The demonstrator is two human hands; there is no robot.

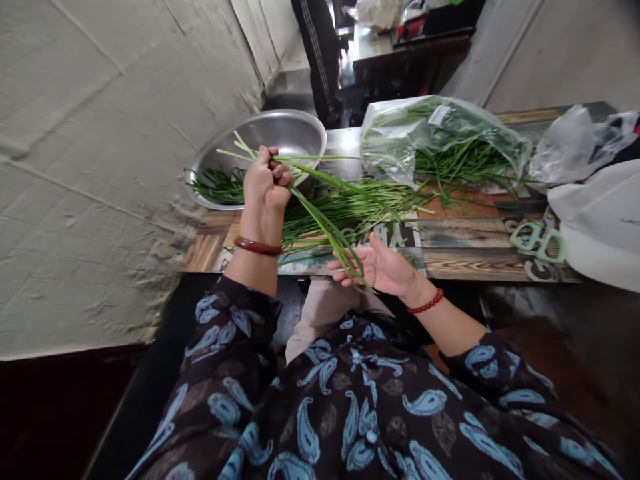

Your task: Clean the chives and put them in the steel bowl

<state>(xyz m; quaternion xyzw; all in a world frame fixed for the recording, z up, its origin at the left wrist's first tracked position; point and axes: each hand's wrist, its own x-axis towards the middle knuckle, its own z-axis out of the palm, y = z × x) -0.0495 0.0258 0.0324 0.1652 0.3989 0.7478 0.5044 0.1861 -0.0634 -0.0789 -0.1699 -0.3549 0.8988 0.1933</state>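
Left hand (267,180): grip closed on a few green stalks (320,215), near their pale ends. Those ends stick out past the fist up-left, over the metal bowl (300,121) as seen from the head. Leaf side exits the other way; the longest leaves slope down-right to the right hand (383,268).

Right hand: grip wide, palm up, fingers spread, leaf tips lying across the fingers at the bench (465,241) front edge. Not clamped.

Loose pile (345,208) of the same greens lies on the bench, just beyond and between the hands. More greens in the bowl, left side. Clear plastic bag (400,120) of greens beyond the pile, to the right. Scissors (540,241) far right, well apart from both hands.
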